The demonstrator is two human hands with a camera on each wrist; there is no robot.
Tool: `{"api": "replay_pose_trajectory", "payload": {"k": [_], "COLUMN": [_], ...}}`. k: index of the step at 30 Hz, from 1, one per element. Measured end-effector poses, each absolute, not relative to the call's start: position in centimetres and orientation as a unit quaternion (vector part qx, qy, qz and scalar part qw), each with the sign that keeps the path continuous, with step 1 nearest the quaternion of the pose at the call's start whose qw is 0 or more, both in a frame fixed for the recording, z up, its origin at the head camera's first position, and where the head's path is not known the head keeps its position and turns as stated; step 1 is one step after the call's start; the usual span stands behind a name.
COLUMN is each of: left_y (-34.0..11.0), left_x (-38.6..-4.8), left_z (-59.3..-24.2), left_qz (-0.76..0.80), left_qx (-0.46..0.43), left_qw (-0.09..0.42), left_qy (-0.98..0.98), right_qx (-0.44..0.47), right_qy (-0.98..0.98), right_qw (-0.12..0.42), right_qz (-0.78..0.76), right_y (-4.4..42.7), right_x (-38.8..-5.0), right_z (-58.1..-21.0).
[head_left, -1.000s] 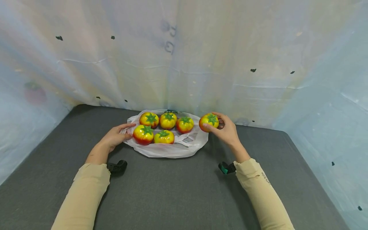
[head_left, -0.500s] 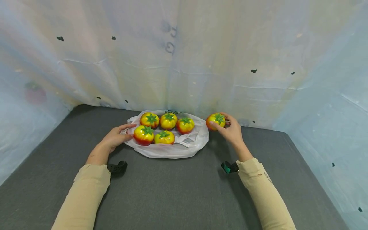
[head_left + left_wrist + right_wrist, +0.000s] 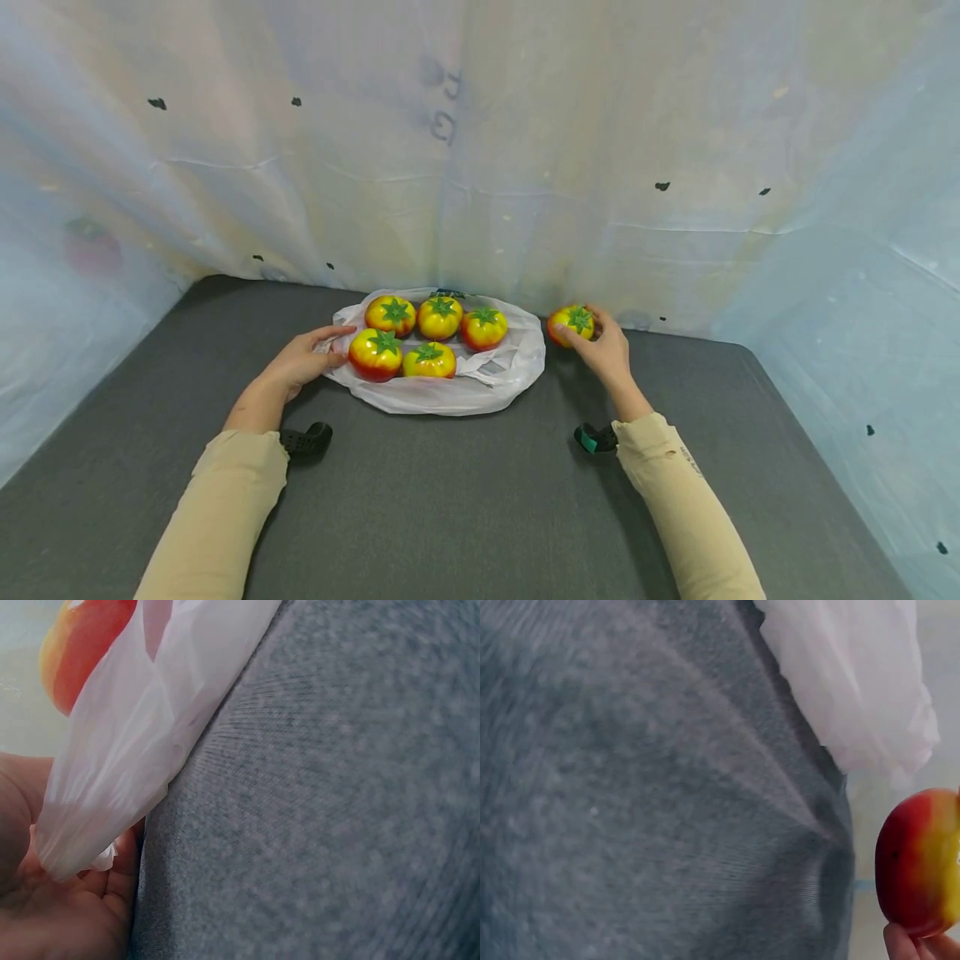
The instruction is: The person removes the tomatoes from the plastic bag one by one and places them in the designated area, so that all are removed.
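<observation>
A white plastic bag (image 3: pixel 480 398) lies spread on the dark table, with several yellow-and-red tomatoes with green leafy tops on it, such as one front-left tomato (image 3: pixel 374 357). My left hand (image 3: pixel 298 363) holds the bag's left edge; in the left wrist view the gathered plastic (image 3: pixel 112 787) runs into the curled fingers. Just right of the bag, my right hand (image 3: pixel 611 354) grips another tomato (image 3: pixel 568 325) between thumb and fingers. Seen from the right wrist, that tomato (image 3: pixel 915 862) is apart from the bag, with fingertips at its lower side.
The grey-black table (image 3: pixel 450 517) has its back edge close behind the bag. A pale plastic sheet (image 3: pixel 525 167) hangs behind and at both sides. A black wrist strap (image 3: pixel 307 437) shows at the left wrist, another black strap (image 3: pixel 595 439) at the right.
My right hand has carried its tomato rightward, away from the bag's right edge, and then lowered it slightly. The left hand, bag and other tomatoes have stayed in place.
</observation>
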State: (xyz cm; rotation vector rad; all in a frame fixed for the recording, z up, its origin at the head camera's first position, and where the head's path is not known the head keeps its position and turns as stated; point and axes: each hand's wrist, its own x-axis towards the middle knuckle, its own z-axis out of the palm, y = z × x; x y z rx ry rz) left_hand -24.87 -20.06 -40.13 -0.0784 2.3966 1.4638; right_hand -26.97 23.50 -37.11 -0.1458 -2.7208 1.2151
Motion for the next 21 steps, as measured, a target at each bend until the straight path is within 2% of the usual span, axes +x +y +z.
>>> {"api": "replay_pose_trajectory", "payload": {"k": [7,21], "left_y": [-20.0,-19.9], "left_x": [-24.9,-24.7], "left_z": [-40.3,-40.2], "left_qz": [0.513,0.508], "left_qx": [-0.025,-0.026], "left_qw": [0.163,0.158], "left_qy": [0.843,0.846], "right_qx": [-0.074,-0.067], "right_qy": [-0.916,-0.915], "right_qw": [0.063,0.032], "right_qz": [0.389,0.397], "right_y": [23.7,24.2], "right_x": [-27.3,-27.3], "right_z": [-38.0,-38.3]}}
